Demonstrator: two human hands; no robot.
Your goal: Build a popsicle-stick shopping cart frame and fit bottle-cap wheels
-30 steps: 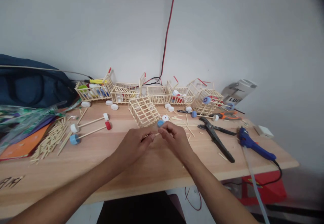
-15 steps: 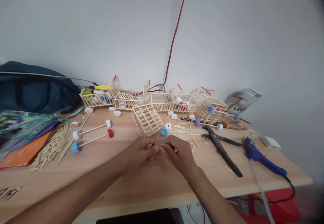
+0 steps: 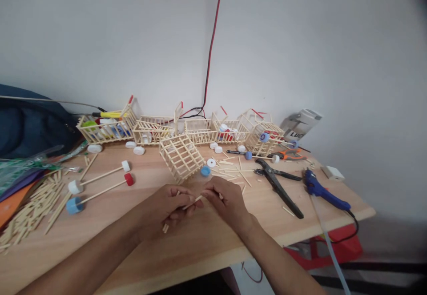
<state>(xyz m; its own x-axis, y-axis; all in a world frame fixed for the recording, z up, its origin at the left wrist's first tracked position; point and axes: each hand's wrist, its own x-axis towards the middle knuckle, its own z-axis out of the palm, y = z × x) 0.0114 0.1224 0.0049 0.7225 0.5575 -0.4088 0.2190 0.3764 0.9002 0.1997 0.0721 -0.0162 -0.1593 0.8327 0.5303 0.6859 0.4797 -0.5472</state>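
My left hand [image 3: 171, 204] is closed around several short wooden sticks, whose ends show below its fingers. Between both hands runs one thin stick [image 3: 192, 202]; my right hand [image 3: 223, 196] pinches its upper right end. Just beyond the hands, a stick-built basket [image 3: 182, 156] lies tilted on the table, with a blue cap [image 3: 205, 171] and a white disc [image 3: 211, 163] beside it. To the left lie two stick axles, one with a white cap [image 3: 75, 186] and one with a blue cap [image 3: 74, 205] at the near end.
Several stick carts [image 3: 106, 130] line the wall. Loose sticks [image 3: 36, 201] are piled at the left. Black cutters [image 3: 280, 188] and a blue glue gun [image 3: 325, 193] lie at the right, near a white box [image 3: 332, 173]. The table's front edge [image 3: 213, 261] is close.
The view has shifted, so the table's things appear farther left. My hands have moved slightly apart, and the stick between them and the stick ends below my left hand now show.
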